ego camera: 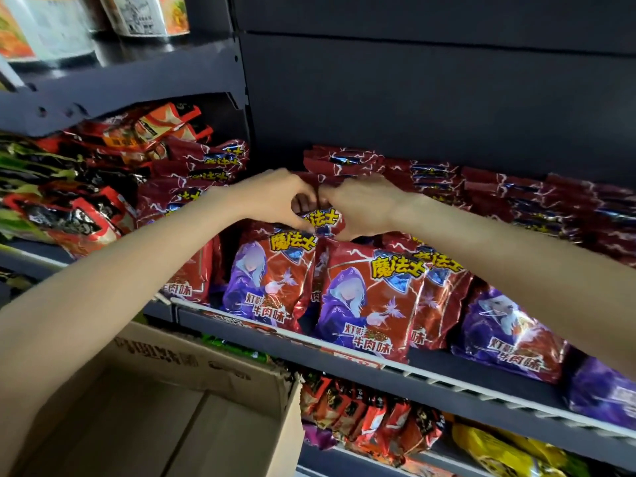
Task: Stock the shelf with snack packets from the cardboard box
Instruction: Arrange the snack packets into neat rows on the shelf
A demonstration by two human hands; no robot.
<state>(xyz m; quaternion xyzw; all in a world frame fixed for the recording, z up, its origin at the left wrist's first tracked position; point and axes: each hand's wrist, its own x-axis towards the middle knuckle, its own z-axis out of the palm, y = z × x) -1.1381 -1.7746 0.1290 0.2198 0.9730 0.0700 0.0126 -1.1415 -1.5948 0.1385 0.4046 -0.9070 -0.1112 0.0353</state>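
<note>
Both hands, left (275, 197); right (361, 204), pinch one red snack packet (323, 220).

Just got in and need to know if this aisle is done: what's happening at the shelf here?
A person is still stocking. Both hands, left hand and right hand, grip the top of one red snack packet and set it behind the front row of matching packets on the shelf. The cardboard box sits open below the left arm; what shows of its inside looks empty.
</note>
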